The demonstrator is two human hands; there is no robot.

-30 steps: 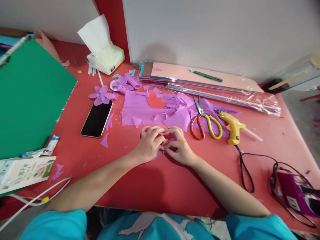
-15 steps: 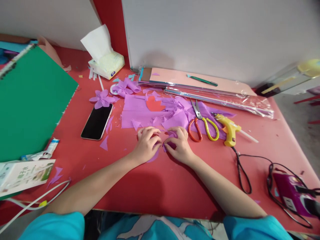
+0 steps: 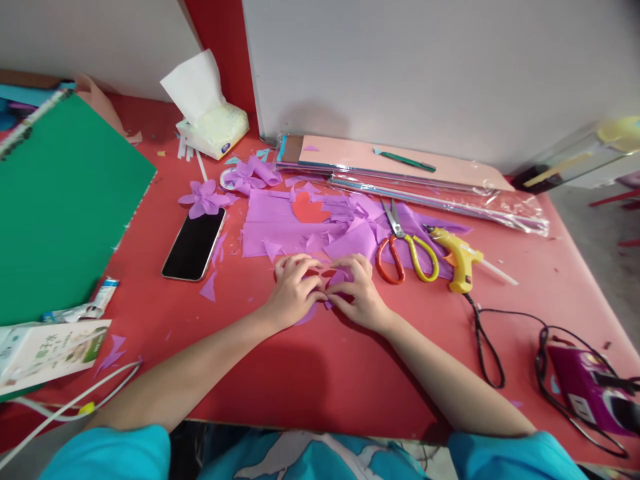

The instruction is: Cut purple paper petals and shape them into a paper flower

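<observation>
My left hand and my right hand meet over the table, thumbs and fingertips nearly touching. Between them is a small piece of purple crepe paper, pinched by both hands and partly hidden by the fingers. Just beyond the hands lies a sheet of purple crepe paper with cut scraps and a red paper tulip-like shape on it. Scissors with one red and one yellow handle rest right of my right hand. A purple paper flower touches the top of a phone.
A yellow glue gun lies at right, its black cord running to a purple power box. Wrapped paper packs bear a green craft knife. A tissue pack stands behind; a green board covers the left.
The fingers of my right hand have shifted slightly and spread a little around the purple paper. My left hand stays almost in place.
</observation>
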